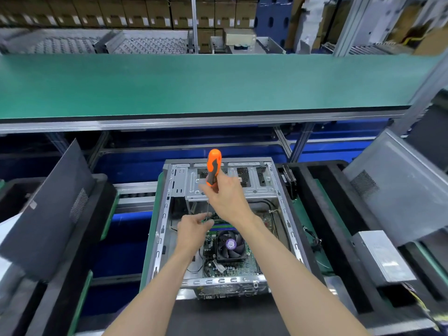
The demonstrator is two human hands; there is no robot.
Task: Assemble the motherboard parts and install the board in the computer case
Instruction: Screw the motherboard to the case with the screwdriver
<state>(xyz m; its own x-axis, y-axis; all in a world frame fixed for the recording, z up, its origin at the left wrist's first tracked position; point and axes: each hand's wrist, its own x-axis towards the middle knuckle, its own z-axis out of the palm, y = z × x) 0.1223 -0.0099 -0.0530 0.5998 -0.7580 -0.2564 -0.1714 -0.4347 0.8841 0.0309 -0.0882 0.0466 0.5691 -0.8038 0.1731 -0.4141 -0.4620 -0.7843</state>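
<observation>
The right hand (224, 192) is gripping the orange screwdriver (213, 169) upright so its shaft drops just below to the motherboard (230, 263) lying in the computer case (164, 214); the left hand (194, 226) is pinching the shaft's lower end, seemingly steadying the tip.

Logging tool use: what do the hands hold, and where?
Right hand grips the screwdriver by its orange handle; left hand pinches its shaft near the tip.

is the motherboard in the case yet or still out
In. The motherboard with its fan lies flat inside the open case.
</observation>
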